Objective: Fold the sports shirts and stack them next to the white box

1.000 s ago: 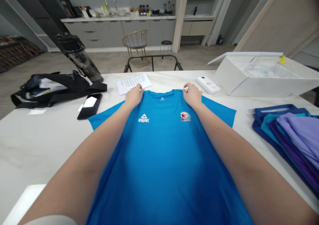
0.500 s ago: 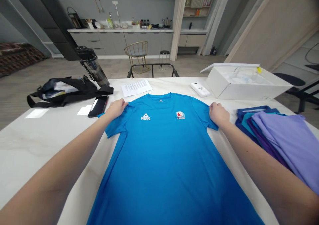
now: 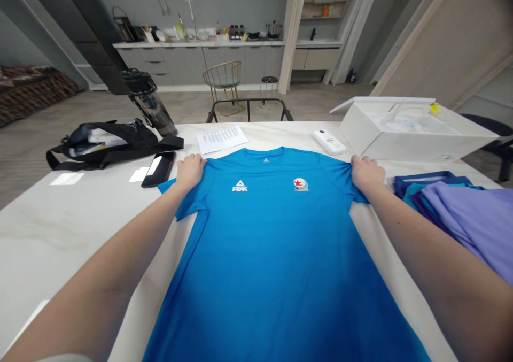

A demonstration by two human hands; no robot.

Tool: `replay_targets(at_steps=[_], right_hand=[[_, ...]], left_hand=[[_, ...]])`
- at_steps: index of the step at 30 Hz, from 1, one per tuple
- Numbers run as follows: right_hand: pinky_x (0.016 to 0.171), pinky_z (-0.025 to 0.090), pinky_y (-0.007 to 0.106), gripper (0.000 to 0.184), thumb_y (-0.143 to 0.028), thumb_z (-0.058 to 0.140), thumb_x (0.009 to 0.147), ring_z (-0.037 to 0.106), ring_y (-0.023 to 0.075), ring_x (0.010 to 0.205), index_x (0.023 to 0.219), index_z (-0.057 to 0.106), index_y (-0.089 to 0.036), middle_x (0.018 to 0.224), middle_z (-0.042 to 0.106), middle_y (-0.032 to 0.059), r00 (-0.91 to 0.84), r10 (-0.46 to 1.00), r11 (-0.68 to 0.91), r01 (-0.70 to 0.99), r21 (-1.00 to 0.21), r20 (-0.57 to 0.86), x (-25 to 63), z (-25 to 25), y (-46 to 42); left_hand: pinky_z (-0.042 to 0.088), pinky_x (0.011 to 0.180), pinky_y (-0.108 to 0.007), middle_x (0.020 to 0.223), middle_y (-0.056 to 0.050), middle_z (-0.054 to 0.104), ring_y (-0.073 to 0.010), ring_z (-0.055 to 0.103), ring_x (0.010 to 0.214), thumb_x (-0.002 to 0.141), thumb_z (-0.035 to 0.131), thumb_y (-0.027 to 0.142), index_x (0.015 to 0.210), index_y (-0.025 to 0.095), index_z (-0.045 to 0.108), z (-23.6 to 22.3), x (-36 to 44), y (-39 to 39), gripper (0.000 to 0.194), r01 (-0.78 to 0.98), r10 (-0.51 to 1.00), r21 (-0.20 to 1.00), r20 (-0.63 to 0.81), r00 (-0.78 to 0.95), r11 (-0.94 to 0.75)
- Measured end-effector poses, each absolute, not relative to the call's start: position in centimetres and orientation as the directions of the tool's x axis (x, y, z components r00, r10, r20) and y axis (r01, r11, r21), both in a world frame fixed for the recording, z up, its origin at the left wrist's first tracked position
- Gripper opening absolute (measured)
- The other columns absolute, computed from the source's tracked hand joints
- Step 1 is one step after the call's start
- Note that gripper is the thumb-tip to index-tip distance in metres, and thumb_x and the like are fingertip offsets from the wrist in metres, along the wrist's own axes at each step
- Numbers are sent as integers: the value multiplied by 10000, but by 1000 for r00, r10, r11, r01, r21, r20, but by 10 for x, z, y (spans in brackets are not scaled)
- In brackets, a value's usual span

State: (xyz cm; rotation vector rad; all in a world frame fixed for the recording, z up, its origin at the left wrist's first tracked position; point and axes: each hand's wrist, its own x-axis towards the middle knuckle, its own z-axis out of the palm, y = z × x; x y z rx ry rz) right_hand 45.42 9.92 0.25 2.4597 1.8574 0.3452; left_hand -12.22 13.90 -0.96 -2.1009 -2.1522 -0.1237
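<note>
A blue short-sleeved T-shirt (image 3: pixel 272 244) lies spread on the white marbled table (image 3: pixel 36 233), front up, its collar at the far side. White lettering and a round emblem mark its chest. My left hand (image 3: pixel 191 171) is closed on the shirt's left sleeve near the shoulder. Across from it, my right hand (image 3: pixel 366 174) pinches the top of the other sleeve. Fabric is drawn taut in small creases beside the right hand. The shirt's lower hem runs out of view at the bottom.
To the right lie folded clothes (image 3: pixel 468 217), a lilac one on top, before an open white box (image 3: pixel 417 143). A white power bank (image 3: pixel 328 142) and a printed sheet (image 3: pixel 222 138) lie beyond the collar. Leftward are a phone (image 3: pixel 159 170), black bag (image 3: pixel 116 143) and bottle (image 3: pixel 152 105).
My right hand has pulled its sleeve slightly outward and up, creasing the shoulder. My left hand keeps its grip on the other sleeve. The view has shifted a little.
</note>
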Motion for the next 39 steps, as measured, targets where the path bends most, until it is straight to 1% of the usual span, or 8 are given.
replay_targets(at_steps=[6,10,15,18,21,27,35,39], right_hand=[[719,322,393,401,-183,303,1068,588,288,1004,1261,641,-88,1109,642,251,166,970,-201,960,195,180,456,10,106],[800,400,389,391,-288,403,1047,604,311,1048,1331,607,-112,1182,648,230,143,947,-177,979,97,289,429,13,85],[934,472,425,419,-419,422,1037,584,321,1183,1323,637,-201,1321,638,149,-117,944,144,987,-64,310,371,13,20],[1014,451,429,416,-421,441,1036,543,307,1271,1331,639,-205,1411,595,140,-238,924,285,950,-125,300,341,12,-31],[974,449,434,372,-404,463,1034,570,304,1200,1292,665,-228,1344,621,137,-301,921,336,935,-114,246,321,12,-81],[886,444,381,346,-386,423,1060,598,263,1048,1229,678,-224,1139,668,114,-318,934,341,931,-132,165,299,13,-163],[1087,351,522,418,-460,428,1053,463,313,1359,1391,598,-283,1497,541,113,-278,934,315,937,-149,225,296,9,-254],[957,449,493,402,-475,421,1043,550,325,1226,1289,652,-257,1362,610,131,-160,969,181,979,-97,188,326,14,-301]], left_hand=[[408,970,-503,1249,-206,623,-383,550,1190,1029,410,397,1194,145,620,-1,-114,137,367,999,953,-46,301,27,-13],[410,996,-472,1331,-164,603,-339,545,1228,1026,427,348,1302,184,602,8,-88,109,366,937,895,-58,280,348,-346],[402,1035,-421,1401,-89,611,-264,568,1250,1057,411,360,1320,238,617,12,-49,42,356,775,763,-3,179,622,-631],[414,1007,-400,1398,-83,613,-248,577,1230,1066,418,375,1345,237,597,11,-30,-9,359,760,750,3,163,641,-650],[430,934,-380,1310,-82,642,-238,594,1155,1071,415,364,1305,237,612,11,-20,-58,331,759,749,-12,151,645,-651],[431,881,-385,1244,-86,641,-242,587,1105,1075,407,361,1280,228,615,15,-15,-141,321,779,768,-35,151,623,-626],[429,946,-398,1306,-80,618,-245,563,1170,1071,427,356,1319,246,580,21,-4,-254,312,809,796,10,185,576,-588],[441,916,-401,1258,-89,629,-256,575,1139,1066,432,367,1284,241,591,27,-9,-301,298,828,822,26,145,551,-560]])
